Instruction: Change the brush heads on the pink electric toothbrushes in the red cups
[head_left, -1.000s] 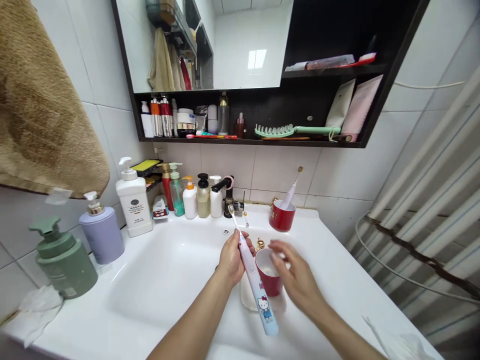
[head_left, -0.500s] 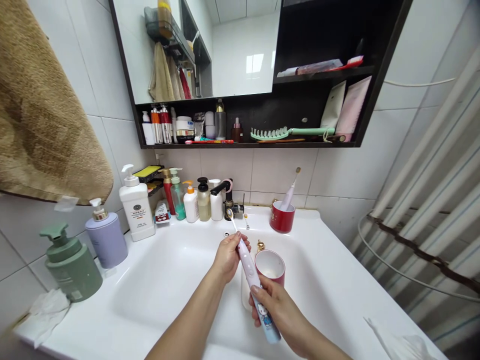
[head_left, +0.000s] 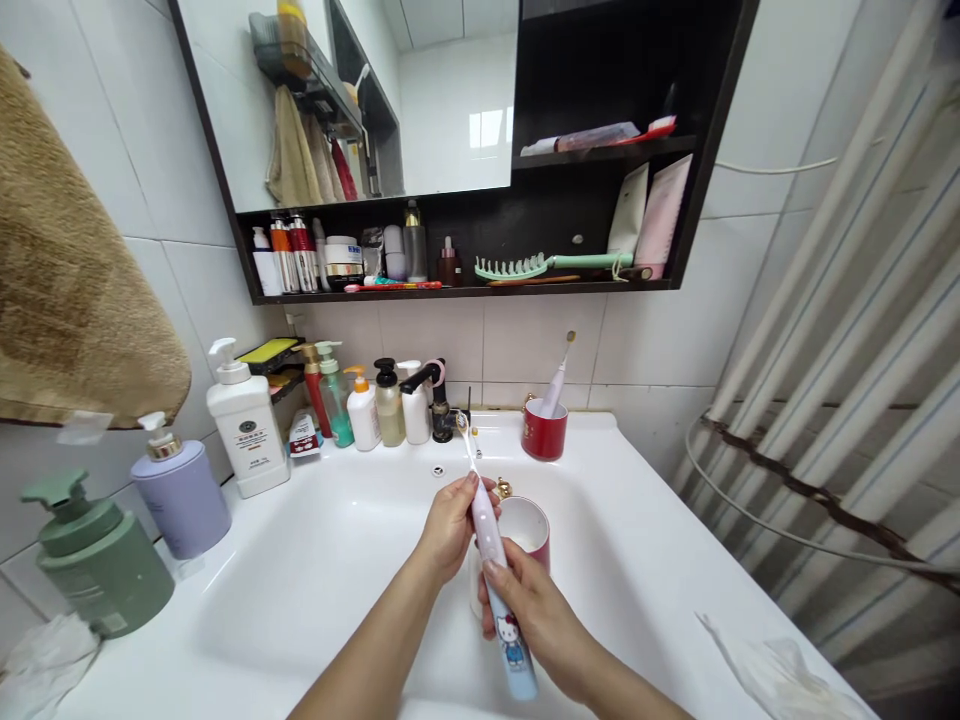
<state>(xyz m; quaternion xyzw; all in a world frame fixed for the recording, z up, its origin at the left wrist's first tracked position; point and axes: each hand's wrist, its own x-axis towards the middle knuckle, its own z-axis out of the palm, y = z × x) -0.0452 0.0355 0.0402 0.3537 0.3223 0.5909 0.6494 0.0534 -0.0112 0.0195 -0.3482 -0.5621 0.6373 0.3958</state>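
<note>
Over the white sink [head_left: 300, 590] I hold an electric toothbrush [head_left: 487, 530], lilac toward the brush head and light blue at the base, with a cartoon cat on it. Its bristle end tilts up and away from me. My left hand [head_left: 450, 522] grips the upper end of the handle just below the brush head. Around the lower handle my right hand [head_left: 529, 605] is closed, thumb on the front. Right behind the toothbrush, in the basin, stands a red cup [head_left: 529, 527] with a white inside, partly hidden by my hands.
A second red cup [head_left: 544, 432] with another electric toothbrush [head_left: 556, 385] stands on the back right rim. Behind the basin is a black faucet [head_left: 441, 400]. Several pump bottles line the left side, among them a green one [head_left: 105, 565]. A dark cabinet [head_left: 465, 292] hangs above.
The view has shifted a little to the right. The toothbrush is turned slightly more upright, and its cartoon cat now faces me more fully. Both hands keep their hold.
</note>
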